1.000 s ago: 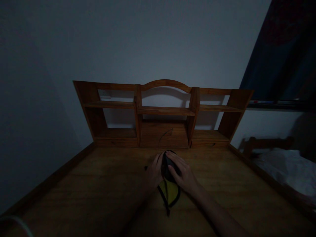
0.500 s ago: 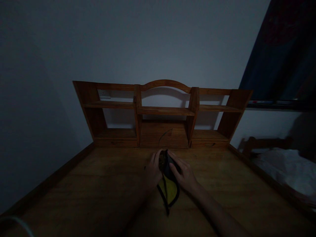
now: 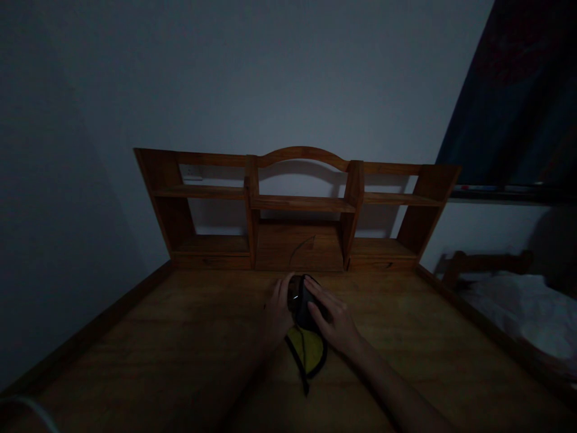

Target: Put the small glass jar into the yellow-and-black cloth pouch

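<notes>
In the dim light my left hand [image 3: 278,308] is wrapped around the left side of a small dark, brownish, glossy object [image 3: 294,294], with a bright glint on it; its kind is hard to make out. My right hand [image 3: 331,313] grips a grey-and-yellow cloth [image 3: 311,349] with black edging. The cloth's grey side is pressed against the right side of the glossy object. Its yellow part hangs down toward me onto the desk, ending in a dark pointed corner. Fingers hide much of both things.
Beneath my hands lies a wooden desktop [image 3: 189,349] with raised side edges. A wooden shelf unit [image 3: 301,204] stands along its back, against the wall. Whitish bedding [image 3: 518,307] is beyond the right edge. A pale curved cord-like thing [image 3: 36,406] shows at bottom left.
The cloth's grey part has folded further over the glossy object's right side, and my right fingers have shifted slightly left with it. More of the object's glinting surface shows. My left hand stays nearly in place.
</notes>
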Available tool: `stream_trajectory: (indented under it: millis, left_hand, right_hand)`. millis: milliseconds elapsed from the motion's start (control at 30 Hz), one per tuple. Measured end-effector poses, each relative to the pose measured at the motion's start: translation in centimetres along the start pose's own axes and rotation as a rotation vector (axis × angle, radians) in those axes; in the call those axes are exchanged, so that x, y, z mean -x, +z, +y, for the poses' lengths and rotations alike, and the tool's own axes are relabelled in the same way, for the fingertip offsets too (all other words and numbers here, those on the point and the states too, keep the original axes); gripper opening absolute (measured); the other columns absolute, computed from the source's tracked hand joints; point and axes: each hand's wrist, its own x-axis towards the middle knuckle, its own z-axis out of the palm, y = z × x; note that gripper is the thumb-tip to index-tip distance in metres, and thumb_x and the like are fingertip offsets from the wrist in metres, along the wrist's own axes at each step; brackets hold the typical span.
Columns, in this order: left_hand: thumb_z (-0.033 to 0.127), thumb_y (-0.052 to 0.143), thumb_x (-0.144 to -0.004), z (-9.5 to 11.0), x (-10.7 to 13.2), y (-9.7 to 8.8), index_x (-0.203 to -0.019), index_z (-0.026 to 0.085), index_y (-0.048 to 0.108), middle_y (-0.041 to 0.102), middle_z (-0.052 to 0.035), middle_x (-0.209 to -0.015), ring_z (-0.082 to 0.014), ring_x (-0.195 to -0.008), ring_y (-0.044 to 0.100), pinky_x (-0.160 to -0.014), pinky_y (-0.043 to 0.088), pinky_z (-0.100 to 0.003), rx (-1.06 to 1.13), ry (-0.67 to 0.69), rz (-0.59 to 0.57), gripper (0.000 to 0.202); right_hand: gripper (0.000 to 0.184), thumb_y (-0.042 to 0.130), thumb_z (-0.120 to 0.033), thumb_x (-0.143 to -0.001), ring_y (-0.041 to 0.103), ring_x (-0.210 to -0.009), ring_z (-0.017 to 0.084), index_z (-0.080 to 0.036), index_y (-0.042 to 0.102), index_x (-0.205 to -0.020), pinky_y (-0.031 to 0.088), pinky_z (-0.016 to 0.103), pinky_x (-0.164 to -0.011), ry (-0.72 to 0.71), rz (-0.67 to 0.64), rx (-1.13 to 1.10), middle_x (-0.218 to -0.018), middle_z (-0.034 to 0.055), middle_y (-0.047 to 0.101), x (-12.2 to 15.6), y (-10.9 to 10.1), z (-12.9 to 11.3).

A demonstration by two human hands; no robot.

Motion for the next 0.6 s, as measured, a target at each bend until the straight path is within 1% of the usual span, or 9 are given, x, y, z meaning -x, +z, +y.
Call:
stream_trajectory:
  millis: [133, 233, 333, 400, 500, 600]
  left_hand:
    - [0.016, 0.052, -0.085, 0.7, 0.3, 0.0, -0.141, 0.026, 0.038, 0.051, -0.0089, -0.137, -0.0225, -0.126, 0.052, -0.107, 0.044, -0.042, 0.011, 0.076, -0.039, 0.058]
    - [0.012, 0.051, -0.084, 0.9, 0.4, 0.1, -0.141, 0.026, 0.038, 0.051, -0.0094, -0.136, -0.0230, -0.125, 0.052, -0.106, 0.045, -0.042, -0.005, 0.095, -0.042, 0.061]
    - [0.012, 0.051, -0.083, 0.8, 0.4, 0.2, -0.140, 0.026, 0.040, 0.052, -0.0096, -0.135, -0.0228, -0.124, 0.053, -0.105, 0.045, -0.041, 0.007, 0.068, -0.039, 0.060]
    - [0.013, 0.052, -0.083, 0.5, 0.2, 0.4, -0.138, 0.025, 0.041, 0.053, -0.0093, -0.133, -0.0225, -0.122, 0.054, -0.104, 0.045, -0.041, 0.028, 0.043, -0.012, 0.058]
    - [0.017, 0.056, -0.083, -0.1, 0.0, 0.7, -0.138, 0.025, 0.040, 0.054, -0.0099, -0.132, -0.0237, -0.121, 0.055, -0.104, 0.045, -0.042, 0.049, 0.003, 0.030, 0.058]
    - [0.021, 0.058, -0.083, -0.5, -0.2, 0.9, -0.139, 0.024, 0.040, 0.055, -0.0103, -0.134, -0.0246, -0.121, 0.055, -0.105, 0.043, -0.043, 0.071, -0.043, 0.046, 0.059]
  right_hand:
    - [0.049, 0.049, -0.028, -0.098, 0.046, -0.135, 0.023, -0.025, 0.041, -0.146, 0.040, 0.045, -0.113, 0.042, 0.006, -0.005, -0.148, 0.0060, 0.047, 0.0, -0.1, 0.2]
    - [0.051, 0.050, -0.031, -0.097, 0.047, -0.135, 0.024, -0.026, 0.040, -0.147, 0.040, 0.046, -0.113, 0.065, 0.000, -0.011, -0.146, 0.0063, 0.049, 0.1, 0.1, 0.5]
    - [0.055, 0.051, -0.034, -0.097, 0.045, -0.136, 0.025, -0.026, 0.037, -0.149, 0.040, 0.048, -0.113, 0.068, -0.018, -0.015, -0.149, 0.0067, 0.046, 0.1, 0.2, 0.5]
    - [0.056, 0.051, -0.034, -0.097, 0.043, -0.138, 0.025, -0.026, 0.034, -0.150, 0.039, 0.048, -0.114, 0.066, -0.030, -0.008, -0.150, 0.0067, 0.044, 0.1, 0.3, 0.4]
    - [0.057, 0.049, -0.032, -0.097, 0.040, -0.139, 0.025, -0.026, 0.032, -0.151, 0.039, 0.047, -0.114, 0.045, -0.041, 0.007, -0.152, 0.0063, 0.040, 0.1, 0.2, 0.2]
    - [0.055, 0.048, -0.027, -0.097, 0.038, -0.140, 0.025, -0.026, 0.034, -0.150, 0.039, 0.047, -0.114, -0.007, -0.037, 0.021, -0.153, 0.0057, 0.039, 0.1, 0.0, 0.1]
